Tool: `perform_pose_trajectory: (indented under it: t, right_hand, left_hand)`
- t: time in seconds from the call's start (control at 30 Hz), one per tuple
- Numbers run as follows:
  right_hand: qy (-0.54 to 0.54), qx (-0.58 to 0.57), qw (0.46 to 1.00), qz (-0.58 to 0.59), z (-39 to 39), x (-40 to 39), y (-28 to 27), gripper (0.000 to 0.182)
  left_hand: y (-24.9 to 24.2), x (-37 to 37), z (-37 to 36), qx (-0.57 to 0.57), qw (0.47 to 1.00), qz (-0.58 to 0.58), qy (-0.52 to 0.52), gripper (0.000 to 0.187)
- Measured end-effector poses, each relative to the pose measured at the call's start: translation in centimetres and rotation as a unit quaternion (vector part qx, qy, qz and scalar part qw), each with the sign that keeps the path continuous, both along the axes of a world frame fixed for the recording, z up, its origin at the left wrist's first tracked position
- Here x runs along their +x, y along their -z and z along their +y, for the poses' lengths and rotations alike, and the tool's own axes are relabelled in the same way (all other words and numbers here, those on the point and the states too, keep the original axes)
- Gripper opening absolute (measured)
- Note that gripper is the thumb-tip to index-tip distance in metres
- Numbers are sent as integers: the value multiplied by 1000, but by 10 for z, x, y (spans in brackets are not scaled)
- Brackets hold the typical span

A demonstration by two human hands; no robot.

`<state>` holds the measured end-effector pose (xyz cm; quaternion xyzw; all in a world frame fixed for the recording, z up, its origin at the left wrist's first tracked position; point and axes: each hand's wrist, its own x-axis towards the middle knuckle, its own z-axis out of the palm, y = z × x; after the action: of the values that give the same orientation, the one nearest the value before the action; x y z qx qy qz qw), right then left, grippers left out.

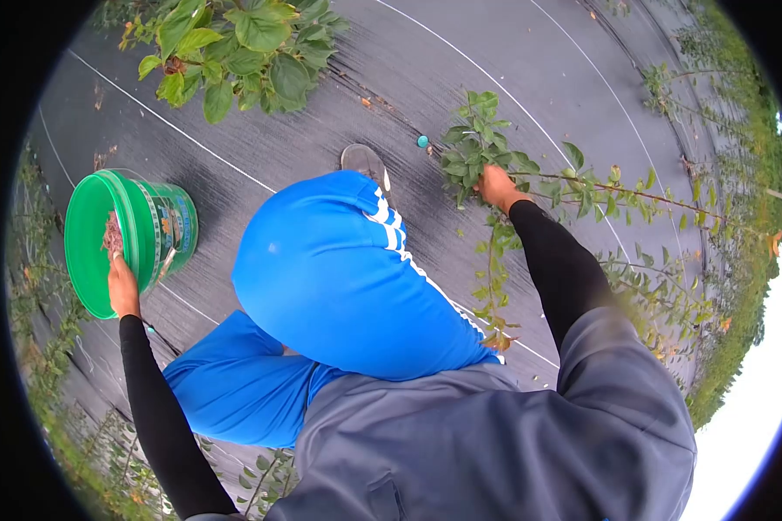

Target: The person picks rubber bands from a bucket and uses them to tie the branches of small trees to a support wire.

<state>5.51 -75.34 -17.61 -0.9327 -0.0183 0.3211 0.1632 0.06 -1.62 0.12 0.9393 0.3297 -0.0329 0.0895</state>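
Note:
At the left, my left hand (123, 285) reaches over the rim of a green bucket (161, 227). Its fingers are at a reddish-brown clump (111, 234) inside the bucket; whether they grip it is unclear. My right hand (497, 187) is in the leaves at the base of a small leafy plant (471, 154), right of centre. The fingertips are hidden among the foliage, so what they hold, if anything, cannot be made out. A long thin branch (617, 187) runs from beside that hand toward the right.
Dark ground fabric (261, 143) with white lines lies under everything. A leafy bush (256, 52) stands at the top. A small teal disc (422, 141) lies near my shoe (365, 161). More plants (669, 304) line the right side, and greenery borders the left.

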Motion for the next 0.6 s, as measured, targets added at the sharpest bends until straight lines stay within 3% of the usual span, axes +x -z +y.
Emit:
perform_pose_trajectory:
  t: [0.07,0.17,0.3,0.47,0.6]
  right_hand:
    - [43,-28,999,-16,4,-5,-2,25]
    - [49,-37,998,-7,20,-6,-30,25]
    - [40,-42,998,-10,18,-5,-24,24]
    - [-42,-103,994,1,7,1,6,24]
    - [-86,-139,986,32,26,9,-21,24]
  left_hand:
    - [-3,1,-5,0,1000,0,-5,60]
    - [-2,0,-2,2,1000,2,-6,60]
    - [2,-1,1,2,1000,-26,11,60]
    - [-7,1,-12,12,1000,-9,-4,59]
    - [-5,1,-4,8,1000,17,0,58]
